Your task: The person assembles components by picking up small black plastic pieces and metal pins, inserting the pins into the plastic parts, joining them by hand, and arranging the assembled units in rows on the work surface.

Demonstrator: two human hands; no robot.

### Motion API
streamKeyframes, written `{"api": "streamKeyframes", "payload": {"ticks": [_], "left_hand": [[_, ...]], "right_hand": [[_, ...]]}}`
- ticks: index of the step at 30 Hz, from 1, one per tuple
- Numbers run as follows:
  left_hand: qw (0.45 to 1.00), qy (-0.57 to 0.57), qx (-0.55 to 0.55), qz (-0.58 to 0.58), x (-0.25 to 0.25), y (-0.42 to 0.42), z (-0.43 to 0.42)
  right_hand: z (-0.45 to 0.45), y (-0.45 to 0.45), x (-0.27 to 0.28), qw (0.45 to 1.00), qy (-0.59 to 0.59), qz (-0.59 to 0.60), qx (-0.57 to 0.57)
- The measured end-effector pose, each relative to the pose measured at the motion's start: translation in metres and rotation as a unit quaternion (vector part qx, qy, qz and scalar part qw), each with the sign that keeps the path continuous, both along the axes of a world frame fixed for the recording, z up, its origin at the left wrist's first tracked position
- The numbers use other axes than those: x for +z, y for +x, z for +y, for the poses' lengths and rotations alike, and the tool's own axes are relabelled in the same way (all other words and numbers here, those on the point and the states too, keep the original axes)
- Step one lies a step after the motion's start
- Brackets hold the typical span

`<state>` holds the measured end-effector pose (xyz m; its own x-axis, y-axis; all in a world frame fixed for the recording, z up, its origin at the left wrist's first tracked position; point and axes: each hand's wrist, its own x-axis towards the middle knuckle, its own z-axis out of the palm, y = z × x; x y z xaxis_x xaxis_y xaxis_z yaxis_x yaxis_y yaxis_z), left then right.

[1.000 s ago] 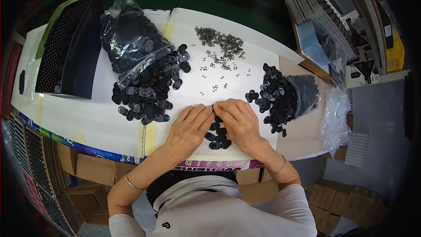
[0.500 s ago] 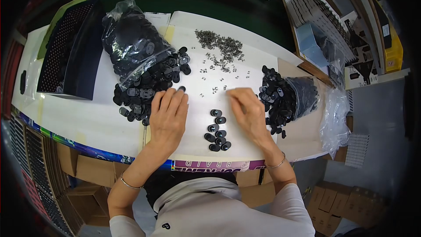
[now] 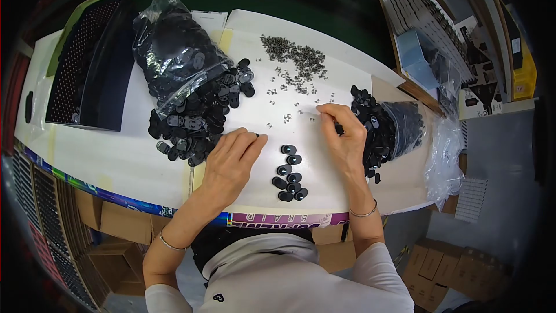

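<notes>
Between the fingertips of my left hand (image 3: 230, 163) is a small black piece, mostly hidden, beside the left pile of black oval pieces (image 3: 194, 119). My right hand (image 3: 343, 133) is pinched just below the scattered small metal clips (image 3: 298, 61); what its fingertips hold, if anything, is too small to make out. Several black oval pieces (image 3: 293, 178) stand in a rough double column on the white table between my hands. To the right of my right hand lies another pile of black pieces (image 3: 376, 139).
A clear bag of black parts (image 3: 176, 52) lies behind the left pile, beside a dark dotted box (image 3: 90, 64). A second bag (image 3: 402, 127) lies at the right. Crumpled clear plastic (image 3: 443, 156) hangs at the table's right edge, near a blue box (image 3: 416, 58).
Both hands have parted from their meeting point above the column. My left hand went to the left pile and came back slightly rightward; my right hand moved up and right toward the clips.
</notes>
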<state>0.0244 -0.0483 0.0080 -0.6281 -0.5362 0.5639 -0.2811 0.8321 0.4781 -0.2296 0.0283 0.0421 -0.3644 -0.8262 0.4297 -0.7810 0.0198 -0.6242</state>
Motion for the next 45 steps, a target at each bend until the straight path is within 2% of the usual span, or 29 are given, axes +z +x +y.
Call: {"api": "streamKeyframes", "payload": {"ticks": [6,9,13,18,22,26,32,35,38,45], "left_hand": [[0.997,0.061,-0.032,0.018,0.001,-0.003,0.008],[0.997,0.069,-0.025,0.022,-0.003,-0.015,0.017],[0.999,0.041,-0.010,-0.025,0.000,-0.023,0.025],[0.998,0.034,-0.005,-0.046,-0.001,-0.029,0.033],[0.998,0.033,-0.047,-0.037,-0.001,-0.028,0.038],[0.996,0.033,-0.077,-0.026,-0.001,-0.022,0.041],[0.998,0.010,-0.053,-0.026,-0.007,-0.021,0.043],[0.998,-0.017,-0.050,-0.030,-0.009,-0.022,0.042],[0.998,-0.030,-0.046,-0.036,-0.006,-0.026,0.039],[0.998,-0.028,-0.051,-0.037,-0.007,-0.027,0.039]], "right_hand": [[0.005,-0.007,0.006,0.999,0.009,-0.050,-0.013],[0.010,-0.003,0.008,0.998,0.053,-0.018,-0.002],[0.005,-0.004,-0.002,0.986,0.031,0.147,0.073],[0.009,0.009,0.004,0.985,0.056,0.127,0.102],[0.017,0.016,0.006,0.984,0.083,0.101,0.121],[0.017,0.014,0.008,0.988,0.094,0.027,0.116],[0.013,0.008,0.008,0.972,0.076,0.127,0.184],[0.012,0.008,0.008,0.971,0.079,0.116,0.192],[0.012,0.011,0.017,0.962,0.169,-0.084,0.195],[0.003,0.012,0.014,0.957,0.172,-0.071,0.221]]}}
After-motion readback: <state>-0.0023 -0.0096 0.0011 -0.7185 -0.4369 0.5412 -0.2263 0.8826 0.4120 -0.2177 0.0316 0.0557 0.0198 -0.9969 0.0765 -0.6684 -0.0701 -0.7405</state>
